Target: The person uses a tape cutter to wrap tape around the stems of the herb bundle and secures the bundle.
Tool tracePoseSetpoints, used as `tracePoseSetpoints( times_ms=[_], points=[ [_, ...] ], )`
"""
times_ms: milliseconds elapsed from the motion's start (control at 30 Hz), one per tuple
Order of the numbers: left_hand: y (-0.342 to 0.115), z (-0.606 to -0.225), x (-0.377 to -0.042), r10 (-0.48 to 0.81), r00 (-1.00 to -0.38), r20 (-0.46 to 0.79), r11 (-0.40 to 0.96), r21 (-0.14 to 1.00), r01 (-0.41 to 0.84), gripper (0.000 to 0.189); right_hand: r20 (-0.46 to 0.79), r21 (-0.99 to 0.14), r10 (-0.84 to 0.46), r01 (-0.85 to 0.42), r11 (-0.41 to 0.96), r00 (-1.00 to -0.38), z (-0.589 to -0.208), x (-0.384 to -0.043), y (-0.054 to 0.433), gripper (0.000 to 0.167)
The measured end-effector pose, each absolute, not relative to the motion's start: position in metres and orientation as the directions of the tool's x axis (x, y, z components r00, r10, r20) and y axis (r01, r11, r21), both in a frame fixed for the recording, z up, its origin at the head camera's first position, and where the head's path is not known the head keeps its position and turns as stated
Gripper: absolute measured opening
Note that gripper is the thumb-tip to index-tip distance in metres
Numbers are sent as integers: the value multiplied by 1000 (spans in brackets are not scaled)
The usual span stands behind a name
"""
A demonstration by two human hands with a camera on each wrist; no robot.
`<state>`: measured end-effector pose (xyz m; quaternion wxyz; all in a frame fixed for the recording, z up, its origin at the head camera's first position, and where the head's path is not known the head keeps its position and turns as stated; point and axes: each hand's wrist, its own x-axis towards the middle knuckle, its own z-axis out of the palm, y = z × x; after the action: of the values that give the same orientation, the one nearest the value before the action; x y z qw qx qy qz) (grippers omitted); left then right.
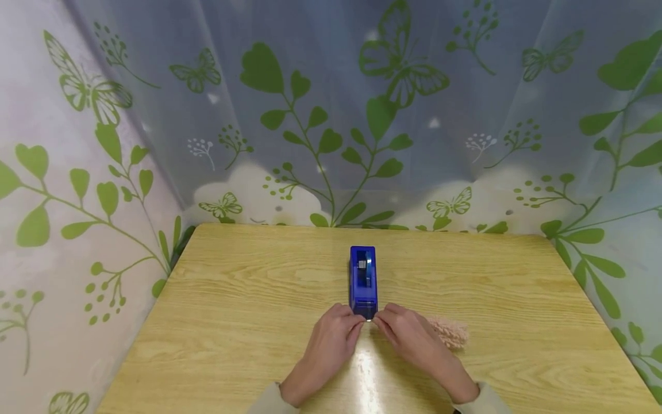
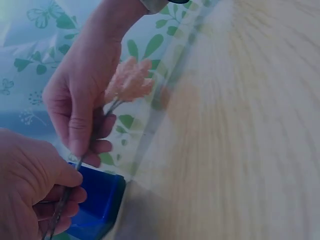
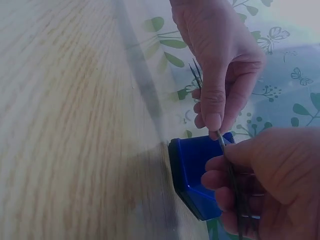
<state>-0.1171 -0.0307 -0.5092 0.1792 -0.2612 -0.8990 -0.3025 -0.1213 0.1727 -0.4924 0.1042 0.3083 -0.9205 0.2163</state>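
Observation:
Both hands meet in front of a blue tape dispenser [image 1: 354,290] on the table. My left hand [image 1: 333,334] pinches thin dark stems [image 2: 61,210] near their bare ends, its thumb pressed against the curled fingers. Right beside it, my right hand [image 1: 414,339] pinches the same stems closer to the flowers. A bunch of fluffy pink dried flowers [image 1: 450,332] sticks out to the right, past the right hand. Between the two sets of fingertips a short shiny bit of the stems [image 3: 221,141] shows. The dispenser's toothed front edge lies just behind the fingertips.
The light wood-grain table [image 1: 248,287] reaches back to a curtain [image 1: 331,144] printed with green leaves and butterflies. Similar printed cloth hangs at the left and right sides. Light sleeves [image 1: 274,399] cover the forearms.

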Motion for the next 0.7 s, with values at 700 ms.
tracePoseSetpoints(
  times_ms=[700],
  points=[
    [-29, -516, -120, 386, -834, 394, 664, 509, 548, 8, 399, -354, -529, -658, 664, -749, -498, -126, 175, 9]
  ],
)
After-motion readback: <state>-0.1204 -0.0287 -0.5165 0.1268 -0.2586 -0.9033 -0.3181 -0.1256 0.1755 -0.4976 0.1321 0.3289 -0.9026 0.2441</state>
